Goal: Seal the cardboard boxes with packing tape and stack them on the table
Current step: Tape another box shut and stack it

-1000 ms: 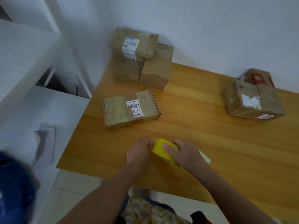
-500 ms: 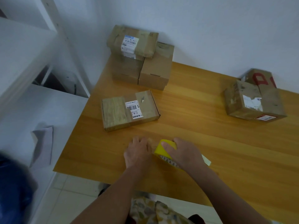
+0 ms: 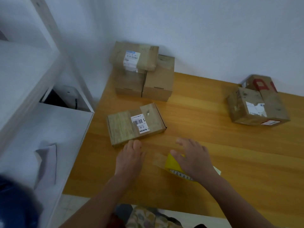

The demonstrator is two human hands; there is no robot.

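The left grip [image 3: 130, 156] lies flat on the counter [image 3: 205, 125]. Its fingers are straight and close together, and it holds nothing. Its fingertips [image 3: 134, 143] reach the near side of the flat box [image 3: 136, 125]. They seem to touch it, but the picture is blurry there.

The right grip [image 3: 195, 159] is spread wide with straight fingers. It rests on top of the yellow tape roll [image 3: 172, 164] and holds nothing tight. The roll lies near the front edge of the counter, just right of the left grip. A short clear tape strip [image 3: 158, 159] sticks out from the roll toward the left grip. A pale paper [image 3: 217, 170] peeks out under the right wrist.

The flat box sits close to the left edge, turned a little, with a white barcode label on top. In the far left corner, by the wall, two boxes [image 3: 158, 79] stand side by side. A labelled top box [image 3: 134, 56] lies on them.

Toward the far right, a torn-label box [image 3: 258, 107] touches a red-marked box [image 3: 261, 83] behind it. Bare wood fills the middle, between the flat box and the torn-label box. There is more bare wood to the right of the right grip.

A white shelf [image 3: 49, 129] stands just beside the left edge. A grey cloth [image 3: 47, 162] lies on it.
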